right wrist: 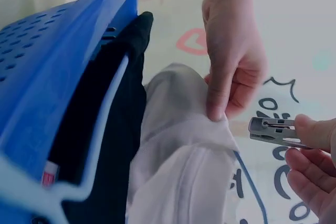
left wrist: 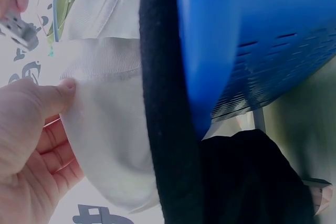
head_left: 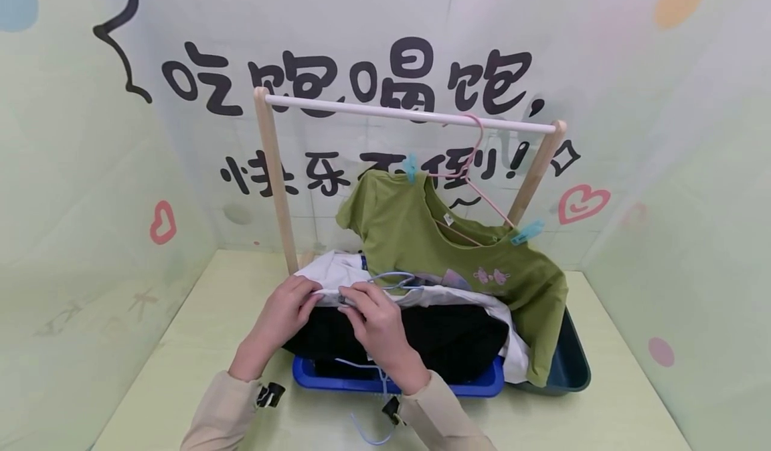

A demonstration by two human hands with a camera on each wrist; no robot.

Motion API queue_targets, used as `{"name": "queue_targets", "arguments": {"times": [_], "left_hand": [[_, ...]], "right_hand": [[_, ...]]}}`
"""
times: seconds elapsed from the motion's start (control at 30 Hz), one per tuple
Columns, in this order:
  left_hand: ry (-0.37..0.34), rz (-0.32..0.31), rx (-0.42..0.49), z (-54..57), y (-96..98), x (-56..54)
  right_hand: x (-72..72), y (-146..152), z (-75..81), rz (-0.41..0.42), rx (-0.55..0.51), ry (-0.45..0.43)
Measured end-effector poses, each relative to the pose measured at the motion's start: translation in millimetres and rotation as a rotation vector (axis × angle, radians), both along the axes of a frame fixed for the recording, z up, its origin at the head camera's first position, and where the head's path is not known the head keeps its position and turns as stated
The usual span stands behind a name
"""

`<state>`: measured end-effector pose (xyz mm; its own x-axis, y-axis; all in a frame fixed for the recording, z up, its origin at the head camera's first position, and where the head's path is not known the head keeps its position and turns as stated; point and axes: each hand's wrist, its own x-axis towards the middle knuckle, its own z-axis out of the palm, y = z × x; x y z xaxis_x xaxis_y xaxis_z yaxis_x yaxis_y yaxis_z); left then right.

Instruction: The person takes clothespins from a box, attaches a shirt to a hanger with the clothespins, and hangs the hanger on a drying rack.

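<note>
My left hand (head_left: 286,307) pinches the ribbed edge of a white garment (left wrist: 107,124) between thumb and fingers. Just to its right, my right hand (head_left: 379,324) holds a grey clothespin (right wrist: 273,130) by one end. In the right wrist view the clothespin's other end points toward the white cloth, with a gap between them. A light blue hanger (head_left: 394,276) shows at the white garment, its lower part hidden by the cloth. Below both hands lies a black garment (head_left: 448,340), heaped over a blue basket (head_left: 464,389).
Behind, a green T-shirt (head_left: 397,230) hangs from a pink hanger (head_left: 489,202) with blue clothespins (head_left: 527,233), on a rack's white rod (head_left: 361,108). A dark green bin (head_left: 575,364) stands at right. Another light blue hanger (head_left: 375,441) sticks out over the basket's front.
</note>
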<state>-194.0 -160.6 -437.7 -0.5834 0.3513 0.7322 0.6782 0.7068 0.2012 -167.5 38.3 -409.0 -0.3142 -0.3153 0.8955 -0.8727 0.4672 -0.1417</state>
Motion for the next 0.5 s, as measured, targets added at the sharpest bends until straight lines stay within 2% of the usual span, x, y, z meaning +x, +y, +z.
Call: {"name": "queue_targets", "arguments": {"times": [0.17,0.33,0.5], "left_hand": [[0.010,-0.013,0.002,0.7,0.5,0.5],[0.024,-0.033,0.003,1.9,0.6,1.6],[0.024,-0.047,-0.001,1.9,-0.4,2.7]], "right_hand": [[-7.1,-8.5,-2.7,-0.022,0.018,0.058],[-11.3,-15.2,-3.9,-0.092,0.071,0.143],[-10.7,-18.8,-1.9,-0.138,0.134,0.116]]}}
